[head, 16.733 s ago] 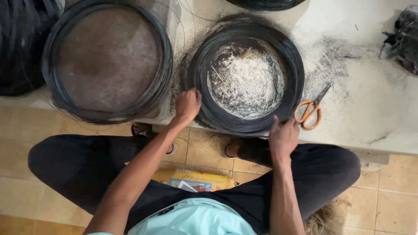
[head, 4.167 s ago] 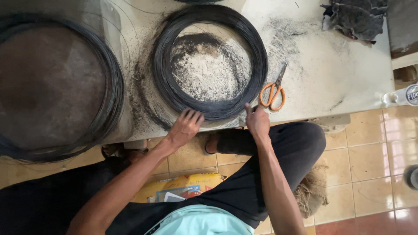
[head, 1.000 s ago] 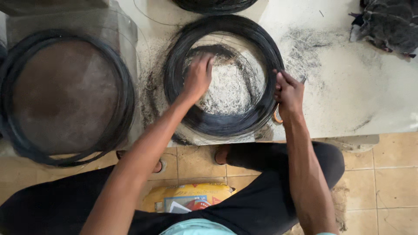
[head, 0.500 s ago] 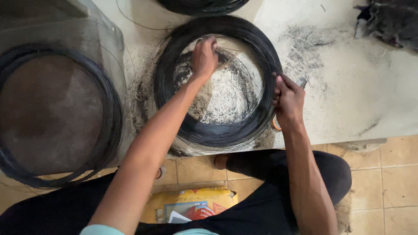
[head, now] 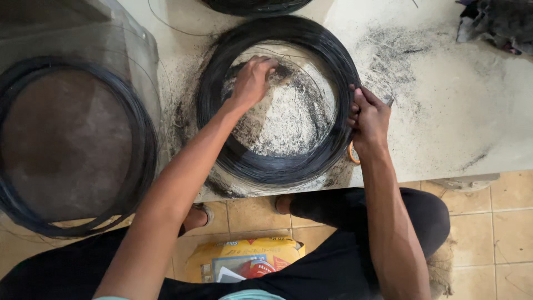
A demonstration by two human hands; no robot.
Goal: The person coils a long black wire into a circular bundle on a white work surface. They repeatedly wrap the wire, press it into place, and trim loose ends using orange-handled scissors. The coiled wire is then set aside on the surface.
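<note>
A big coil of thin black wire lies on a pale, dusty worktop. My left hand reaches inside the ring near its far left and pinches a few loose strands there. My right hand grips the coil's right rim, fingers wrapped over the bundle. An orange scissor handle peeks out just below my right wrist, mostly hidden by the hand.
A second, larger black wire coil under clear plastic sits at the left on a brown disc. Another coil's edge shows at the top. Dark rags lie top right. A yellow bag lies on the tiled floor between my legs.
Over the last second my left hand has slid further left and deeper into the ring onto loose strands. My right hand stays on the right rim, covering the scissors.
</note>
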